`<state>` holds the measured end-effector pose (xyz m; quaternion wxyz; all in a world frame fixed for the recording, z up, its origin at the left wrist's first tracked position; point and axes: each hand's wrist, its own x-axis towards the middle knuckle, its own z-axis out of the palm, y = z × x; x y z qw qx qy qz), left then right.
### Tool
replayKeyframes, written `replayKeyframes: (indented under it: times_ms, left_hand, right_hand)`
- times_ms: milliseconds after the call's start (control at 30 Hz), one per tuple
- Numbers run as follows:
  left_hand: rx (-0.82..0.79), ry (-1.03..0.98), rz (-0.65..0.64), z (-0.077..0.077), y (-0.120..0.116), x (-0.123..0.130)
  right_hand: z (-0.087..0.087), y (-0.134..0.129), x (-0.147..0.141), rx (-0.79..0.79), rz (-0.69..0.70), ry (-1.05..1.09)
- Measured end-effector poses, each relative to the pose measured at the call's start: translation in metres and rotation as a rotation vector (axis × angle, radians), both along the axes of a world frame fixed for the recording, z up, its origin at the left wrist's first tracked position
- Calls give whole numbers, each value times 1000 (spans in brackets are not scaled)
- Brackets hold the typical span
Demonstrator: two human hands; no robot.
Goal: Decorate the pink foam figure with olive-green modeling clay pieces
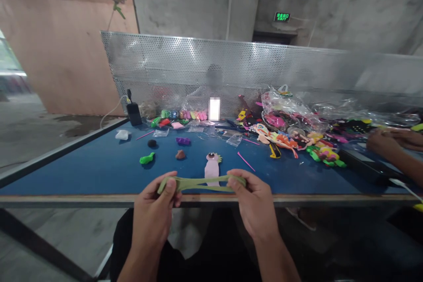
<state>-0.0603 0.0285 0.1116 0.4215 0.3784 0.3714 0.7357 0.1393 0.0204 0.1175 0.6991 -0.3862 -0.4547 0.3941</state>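
Olive-green clay [201, 183] stretched between my left hand [157, 202] and right hand [255, 202], each pinching one end, strands split midway (pretty gooey), held by the blue table's [109, 172] front edge, pink clay figure [212, 171] just behind

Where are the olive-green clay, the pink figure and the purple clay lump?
Olive-green clay [190, 183]: head view, stretched part left of the split.
Pink figure [211, 170]: head view, middle of the body.
Purple clay lump [183, 141]: head view, middle of the lump.

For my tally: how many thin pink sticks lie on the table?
3: left stick near black lump, near-right stick right of pale pink figure, far-right stick behind that; clutter may hide more.
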Motion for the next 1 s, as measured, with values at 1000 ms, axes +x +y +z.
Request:
replayKeyframes:
  times_ms: [1000]
  left_hand:
    - [144,597,267,4,-22,34]
  right_hand:
    - [13,-7,-24,-13,-109,181]
